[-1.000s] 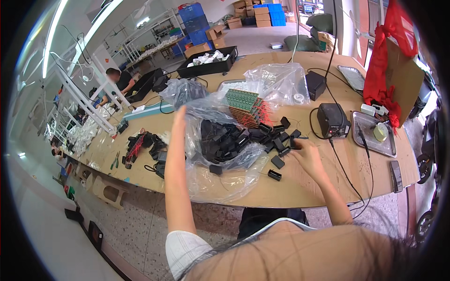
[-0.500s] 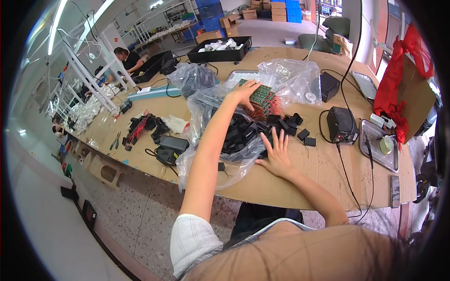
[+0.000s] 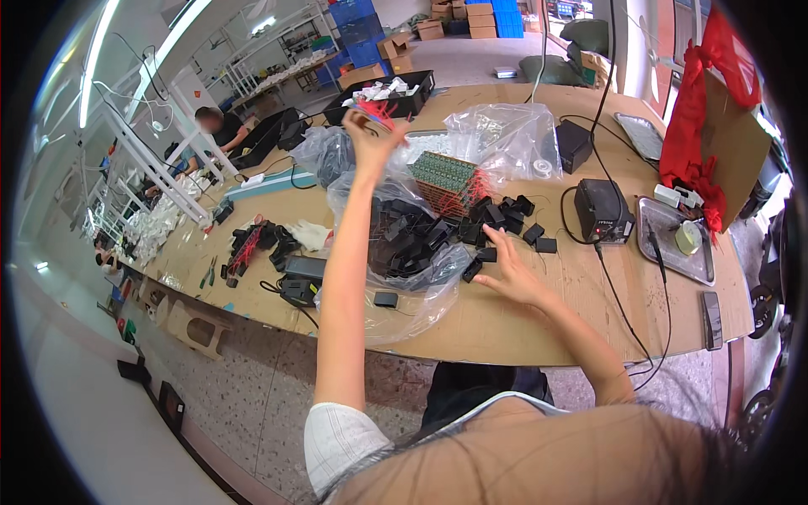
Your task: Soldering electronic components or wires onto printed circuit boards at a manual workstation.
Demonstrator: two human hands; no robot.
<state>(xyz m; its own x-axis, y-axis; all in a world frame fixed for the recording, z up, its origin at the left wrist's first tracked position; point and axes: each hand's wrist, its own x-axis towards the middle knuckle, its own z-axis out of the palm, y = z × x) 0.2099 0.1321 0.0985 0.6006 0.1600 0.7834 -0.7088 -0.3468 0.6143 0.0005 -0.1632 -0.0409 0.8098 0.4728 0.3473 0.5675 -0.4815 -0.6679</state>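
My left hand (image 3: 376, 143) is raised at the far side of the table, closed around a small bundle of red wires (image 3: 377, 109). Whatever the wires are attached to is mostly hidden by the fingers. Below and right of it, a stack of green circuit boards (image 3: 446, 175) with red wires lies beside a heap of small black box-shaped parts (image 3: 410, 240) on a clear plastic bag (image 3: 404, 316). My right hand (image 3: 518, 273) rests at the right edge of the heap, fingers apart, its thumb close to a loose black part (image 3: 473, 269).
A black bin (image 3: 421, 99) of white pieces stands at the back. To the right are a black power unit (image 3: 603, 210), a metal tray (image 3: 699, 268) with a tape roll, and a phone (image 3: 712, 320). Cables hang over the table. Another person (image 3: 223, 130) works at far left.
My left hand has left the board stack and moved up and left, now carrying red wires. My right hand has shifted slightly right and down. The view has tilted a little.
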